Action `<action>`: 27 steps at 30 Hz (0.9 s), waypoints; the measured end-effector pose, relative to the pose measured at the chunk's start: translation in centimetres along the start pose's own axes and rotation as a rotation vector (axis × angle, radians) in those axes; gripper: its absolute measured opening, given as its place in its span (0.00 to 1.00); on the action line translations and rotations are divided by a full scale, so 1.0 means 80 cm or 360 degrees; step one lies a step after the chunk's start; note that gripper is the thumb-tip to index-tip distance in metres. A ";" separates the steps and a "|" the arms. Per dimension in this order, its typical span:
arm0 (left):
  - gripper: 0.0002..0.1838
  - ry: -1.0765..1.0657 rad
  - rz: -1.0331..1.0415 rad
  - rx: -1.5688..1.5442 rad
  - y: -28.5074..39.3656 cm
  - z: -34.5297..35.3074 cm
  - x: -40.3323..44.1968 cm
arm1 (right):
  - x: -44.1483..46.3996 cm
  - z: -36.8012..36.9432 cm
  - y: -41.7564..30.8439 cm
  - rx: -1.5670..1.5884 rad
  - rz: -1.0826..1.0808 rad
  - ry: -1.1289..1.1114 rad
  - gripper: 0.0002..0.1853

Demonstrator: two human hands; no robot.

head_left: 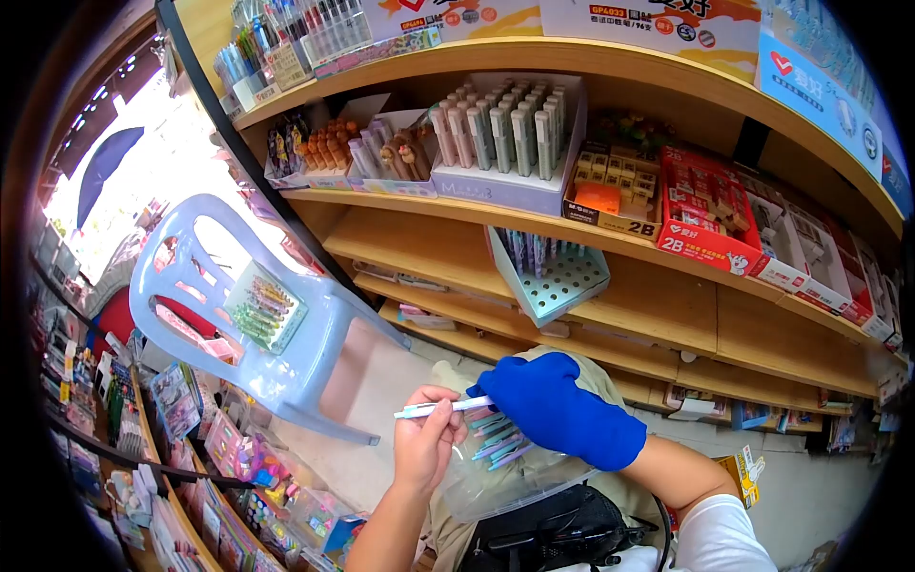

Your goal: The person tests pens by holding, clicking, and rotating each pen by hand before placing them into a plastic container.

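A slim white and light-blue pen [416, 412] lies almost level between my two hands above my lap. My bare left hand [429, 440] is closed, pinching it with thumb and fingers near one end. Wrapped in a blue cloth glove or mitt, my right hand [564, 405] closes round the pen's other end, which the cloth partly hides. Below them, a clear plastic container [477, 498] rests on my lap. Several pastel blue, green and purple pens [498, 443] lie in it, partly covered by the right hand.
A perforated pale-green pen stand [562, 294] sits tilted on the middle shelf ahead. Upper shelves hold a grey box of pens [500, 195] and a red eraser box [710, 246]. On the left, a light-blue plastic chair [305, 377] bears a pen display. Stationery racks [205, 496] crowd the lower left.
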State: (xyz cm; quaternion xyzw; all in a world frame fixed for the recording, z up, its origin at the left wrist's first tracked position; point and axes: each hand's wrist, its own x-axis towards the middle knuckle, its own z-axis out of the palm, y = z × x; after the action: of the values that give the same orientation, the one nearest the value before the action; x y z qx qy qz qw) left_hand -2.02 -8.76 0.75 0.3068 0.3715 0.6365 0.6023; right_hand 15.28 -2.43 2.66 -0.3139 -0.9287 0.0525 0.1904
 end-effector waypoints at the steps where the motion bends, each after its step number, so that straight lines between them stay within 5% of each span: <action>1: 0.06 0.0027 -0.0073 -0.0048 -0.003 -0.001 0.001 | -0.002 0.009 0.000 -0.0182 -0.0023 -0.0017 0.04; 6: 0.08 0.0164 -0.0372 -0.0124 -0.010 0.004 0.006 | -0.004 0.008 -0.006 -0.0725 -0.0064 -0.0074 0.02; 15: 0.07 0.0158 -0.0090 0.0497 -0.015 0.025 -0.004 | -0.011 0.002 -0.001 -0.0142 -0.0014 -0.0018 0.07; 18: 0.06 -0.0008 0.0193 0.1097 -0.019 0.039 -0.020 | -0.008 0.010 0.007 0.0029 0.0028 -0.0075 0.08; 22: 0.08 -0.0525 0.1198 0.1765 -0.010 0.030 -0.011 | -0.002 0.004 0.007 0.0070 0.0019 -0.0141 0.11; 27: 0.08 -0.0862 0.1347 0.1772 -0.009 0.021 -0.013 | -0.003 0.027 0.020 0.0468 -0.0029 0.0104 0.09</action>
State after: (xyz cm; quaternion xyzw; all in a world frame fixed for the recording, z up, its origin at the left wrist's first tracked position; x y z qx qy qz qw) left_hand -0.13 -9.65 1.09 0.8288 0.3277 0.4340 0.1320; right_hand 15.55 -1.28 0.25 -0.2759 -0.9070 0.1761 0.2649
